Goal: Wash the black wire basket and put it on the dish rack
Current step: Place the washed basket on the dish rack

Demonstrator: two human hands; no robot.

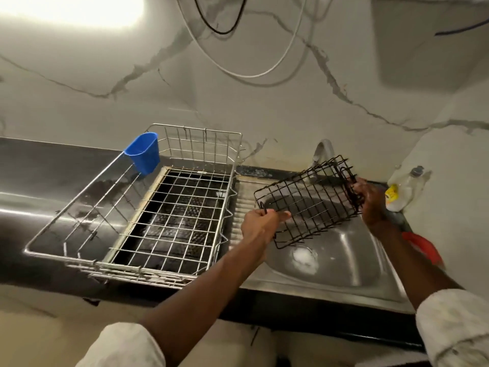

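The black wire basket (308, 201) hangs tilted in the air over the steel sink (344, 250), just in front of the tap (321, 152). My left hand (260, 223) grips its near left rim. My right hand (370, 201) grips its right end. The silver wire dish rack (148, 207) stands on the counter to the left of the sink, with nothing on its grid. A blue plastic cup (144, 152) hangs on the rack's back left rail.
A clear soap bottle with a yellow label (402, 190) stands at the sink's back right corner. Something red (423, 247) lies by my right forearm. White foam (304, 258) sits at the sink drain. The dark counter (53, 186) stretches left, with wet patches.
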